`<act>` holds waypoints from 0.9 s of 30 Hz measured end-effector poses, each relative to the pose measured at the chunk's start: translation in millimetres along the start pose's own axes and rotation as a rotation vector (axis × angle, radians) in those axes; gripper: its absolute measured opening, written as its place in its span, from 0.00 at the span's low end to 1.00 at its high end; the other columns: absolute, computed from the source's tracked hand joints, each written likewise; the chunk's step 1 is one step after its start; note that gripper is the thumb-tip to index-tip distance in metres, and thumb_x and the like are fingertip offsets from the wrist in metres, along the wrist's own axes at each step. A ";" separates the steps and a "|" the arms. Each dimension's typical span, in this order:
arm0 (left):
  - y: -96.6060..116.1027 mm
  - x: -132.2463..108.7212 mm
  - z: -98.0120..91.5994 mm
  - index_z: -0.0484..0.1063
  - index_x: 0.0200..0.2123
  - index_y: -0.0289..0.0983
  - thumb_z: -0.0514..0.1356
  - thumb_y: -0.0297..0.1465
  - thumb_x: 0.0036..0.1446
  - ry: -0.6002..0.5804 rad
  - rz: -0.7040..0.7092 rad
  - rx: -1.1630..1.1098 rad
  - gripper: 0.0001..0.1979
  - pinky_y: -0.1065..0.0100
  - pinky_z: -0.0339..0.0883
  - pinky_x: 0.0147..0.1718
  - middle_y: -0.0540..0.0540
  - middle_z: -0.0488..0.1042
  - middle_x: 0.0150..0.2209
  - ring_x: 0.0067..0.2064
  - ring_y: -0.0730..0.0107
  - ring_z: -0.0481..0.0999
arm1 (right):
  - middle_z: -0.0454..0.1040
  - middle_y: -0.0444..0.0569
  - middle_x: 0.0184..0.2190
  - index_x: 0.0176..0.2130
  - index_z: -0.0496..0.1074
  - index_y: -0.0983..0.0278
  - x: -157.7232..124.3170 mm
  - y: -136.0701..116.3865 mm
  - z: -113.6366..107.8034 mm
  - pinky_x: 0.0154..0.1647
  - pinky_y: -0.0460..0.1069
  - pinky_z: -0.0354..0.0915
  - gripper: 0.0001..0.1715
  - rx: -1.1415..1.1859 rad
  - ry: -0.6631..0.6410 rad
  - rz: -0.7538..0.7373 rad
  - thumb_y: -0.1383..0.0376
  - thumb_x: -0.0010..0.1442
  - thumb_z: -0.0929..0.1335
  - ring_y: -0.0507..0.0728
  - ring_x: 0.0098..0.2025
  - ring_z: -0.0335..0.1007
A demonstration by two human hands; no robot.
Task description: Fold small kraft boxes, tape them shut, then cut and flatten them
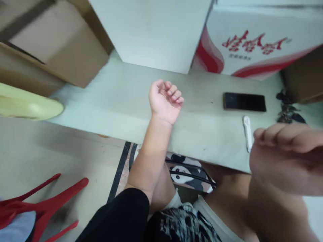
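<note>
Palm up above the pale tabletop, my left hand [166, 102] has its fingers loosely curled, tips clear of the palm, and its bare palm holds nothing. At the right edge, close to the camera, my right hand [285, 159] is slightly blurred and partly cut off. Its fingers are folded in towards the palm, with no object showing in them. Nearest to it is a slim white object [247, 133] with a rounded end, whose kind I cannot tell. A black phone [244, 102] lies flat just beyond that, touched by neither hand.
Behind the hands stand a white panel [161, 33] and a white carton with red writing [259, 23]. Cardboard boxes [78, 53] and a yellow-green rounded object [30, 102] are at left. Dark leaf-like pieces [287, 109] lie at right. A red stool-like frame [52, 201] stands on the floor.
</note>
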State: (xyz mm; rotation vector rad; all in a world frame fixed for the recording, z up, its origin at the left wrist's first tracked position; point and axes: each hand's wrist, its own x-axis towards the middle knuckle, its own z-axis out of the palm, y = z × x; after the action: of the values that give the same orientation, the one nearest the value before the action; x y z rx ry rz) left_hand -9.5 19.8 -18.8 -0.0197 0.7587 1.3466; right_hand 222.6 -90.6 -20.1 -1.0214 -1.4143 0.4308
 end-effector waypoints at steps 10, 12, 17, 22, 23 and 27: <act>65.3 -21.6 -35.7 0.56 0.23 0.38 0.51 0.34 0.66 -0.117 0.198 -0.419 0.17 0.73 0.49 0.21 0.55 0.50 0.21 0.20 0.79 0.52 | 0.65 0.56 0.15 0.18 0.71 0.51 -5.8 -8.9 55.6 0.18 0.64 0.60 0.16 -0.161 -0.249 0.249 0.55 0.56 0.66 0.67 0.20 0.64; 80.0 -25.1 -49.7 0.56 0.23 0.38 0.51 0.33 0.64 -0.116 0.216 -0.493 0.15 0.73 0.49 0.21 0.55 0.50 0.21 0.20 0.79 0.53 | 0.71 0.55 0.18 0.21 0.72 0.51 11.7 -15.1 83.7 0.20 0.62 0.64 0.15 -0.246 -0.400 0.194 0.54 0.58 0.68 0.66 0.23 0.69; 114.4 -30.4 -84.3 0.55 0.23 0.38 0.51 0.32 0.62 -0.004 0.353 -0.672 0.14 0.73 0.48 0.21 0.56 0.48 0.20 0.19 0.79 0.53 | 0.75 0.51 0.25 0.29 0.73 0.56 61.1 -7.9 198.1 0.26 0.56 0.69 0.13 -0.261 -0.745 0.014 0.56 0.65 0.67 0.60 0.27 0.72; 129.9 -32.9 -98.3 0.53 0.23 0.38 0.51 0.31 0.59 0.046 0.394 -0.781 0.13 0.73 0.48 0.21 0.56 0.47 0.20 0.18 0.80 0.53 | 0.77 0.53 0.42 0.43 0.71 0.59 96.6 -15.5 344.4 0.40 0.57 0.75 0.11 -0.202 -0.877 -0.320 0.66 0.58 0.67 0.62 0.44 0.76; 131.0 -33.1 -98.9 0.53 0.23 0.38 0.51 0.31 0.59 0.042 0.389 -0.793 0.12 0.74 0.48 0.21 0.56 0.47 0.20 0.18 0.80 0.53 | 0.77 0.55 0.47 0.48 0.71 0.58 101.2 -20.2 369.6 0.46 0.60 0.75 0.17 -0.210 -0.887 -0.427 0.67 0.57 0.67 0.64 0.50 0.75; 133.4 -32.3 -101.4 0.53 0.23 0.38 0.51 0.31 0.57 0.063 0.395 -0.816 0.12 0.74 0.47 0.20 0.56 0.47 0.20 0.18 0.80 0.53 | 0.67 0.57 0.65 0.61 0.65 0.56 111.6 -32.1 439.6 0.66 0.67 0.63 0.32 -0.286 -0.939 -0.733 0.67 0.58 0.68 0.70 0.68 0.61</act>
State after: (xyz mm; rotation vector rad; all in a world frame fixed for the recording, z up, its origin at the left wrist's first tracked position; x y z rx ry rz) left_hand -176.0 -17.0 -26.2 -0.5853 0.2210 1.9662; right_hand -178.8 121.4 4.4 -0.4175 -2.6138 0.1441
